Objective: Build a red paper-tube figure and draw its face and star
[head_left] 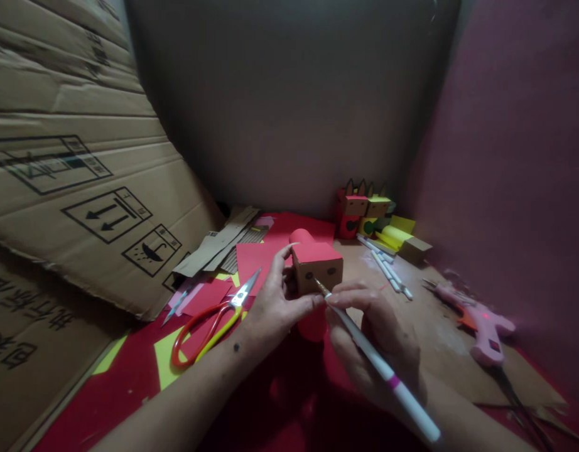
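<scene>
My left hand (284,298) grips a small cardboard box head (324,276) with a red paper top and two dark eye spots on its brown front. Beneath it, partly hidden by my hands, is a red rounded piece (313,326). Pinched in my right hand (369,333) is a white marker pen (388,373) with a magenta band. Its tip points at the brown front, close to the left eye spot; whether it touches I cannot tell. Scissors (218,323) with red and yellow handles lie left of my left hand.
Several white markers (388,273) lie right of centre, near finished paper figures (365,210) and a yellow piece (397,238). A pink glue gun (487,326) with a cable rests at right. Cardboard strips (223,242) and red paper (299,226) lie behind; a large carton (82,157) stands left.
</scene>
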Tool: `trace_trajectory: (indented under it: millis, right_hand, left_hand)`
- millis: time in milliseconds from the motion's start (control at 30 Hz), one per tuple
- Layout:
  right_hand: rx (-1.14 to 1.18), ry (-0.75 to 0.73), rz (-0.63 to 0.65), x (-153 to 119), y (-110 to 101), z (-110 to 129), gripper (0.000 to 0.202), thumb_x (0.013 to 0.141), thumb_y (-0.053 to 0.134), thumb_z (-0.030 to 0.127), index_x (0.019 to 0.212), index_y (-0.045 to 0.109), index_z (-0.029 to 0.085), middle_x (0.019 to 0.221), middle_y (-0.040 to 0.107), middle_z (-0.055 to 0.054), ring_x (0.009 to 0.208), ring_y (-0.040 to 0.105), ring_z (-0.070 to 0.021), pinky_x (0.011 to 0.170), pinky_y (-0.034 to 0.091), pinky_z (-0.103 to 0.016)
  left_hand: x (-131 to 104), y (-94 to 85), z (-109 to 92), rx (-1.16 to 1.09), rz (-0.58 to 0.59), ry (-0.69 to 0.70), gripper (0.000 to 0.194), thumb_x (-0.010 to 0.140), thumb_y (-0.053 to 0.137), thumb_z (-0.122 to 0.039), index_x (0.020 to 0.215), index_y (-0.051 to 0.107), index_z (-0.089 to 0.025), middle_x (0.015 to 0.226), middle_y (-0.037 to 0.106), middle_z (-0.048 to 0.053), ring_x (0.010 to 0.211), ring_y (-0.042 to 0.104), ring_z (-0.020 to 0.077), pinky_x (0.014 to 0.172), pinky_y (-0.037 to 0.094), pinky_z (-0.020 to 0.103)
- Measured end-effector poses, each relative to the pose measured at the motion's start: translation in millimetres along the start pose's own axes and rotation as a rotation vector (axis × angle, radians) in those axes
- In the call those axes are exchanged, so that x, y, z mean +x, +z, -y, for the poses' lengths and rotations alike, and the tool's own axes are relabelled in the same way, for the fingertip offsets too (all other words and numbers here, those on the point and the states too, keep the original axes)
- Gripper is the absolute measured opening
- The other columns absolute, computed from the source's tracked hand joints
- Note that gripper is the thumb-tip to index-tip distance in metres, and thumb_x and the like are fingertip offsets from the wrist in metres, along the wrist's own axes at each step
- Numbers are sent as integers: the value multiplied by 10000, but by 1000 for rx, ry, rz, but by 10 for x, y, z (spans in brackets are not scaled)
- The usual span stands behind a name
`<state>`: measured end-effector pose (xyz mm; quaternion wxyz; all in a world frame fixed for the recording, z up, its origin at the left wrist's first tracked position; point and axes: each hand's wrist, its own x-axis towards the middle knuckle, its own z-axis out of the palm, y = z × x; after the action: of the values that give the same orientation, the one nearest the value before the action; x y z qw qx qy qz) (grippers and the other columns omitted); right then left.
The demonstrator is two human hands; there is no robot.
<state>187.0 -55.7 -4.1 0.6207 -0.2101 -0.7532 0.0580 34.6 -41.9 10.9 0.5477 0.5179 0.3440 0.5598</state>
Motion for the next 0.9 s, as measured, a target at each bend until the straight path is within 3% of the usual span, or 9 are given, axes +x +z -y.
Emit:
trace_trajectory:
  millis: [900]
  right_hand:
    - [-66, 28, 45, 51, -24, 60, 195, 866, 559, 89, 999, 546, 231, 879, 631, -12, 744, 648, -129, 654, 566, -253]
  left_hand:
    - [6, -2, 18, 37, 46, 57, 733, 756, 798, -197, 1372, 407, -257, 1244, 697, 94, 1159, 669, 281, 1026, 516, 407]
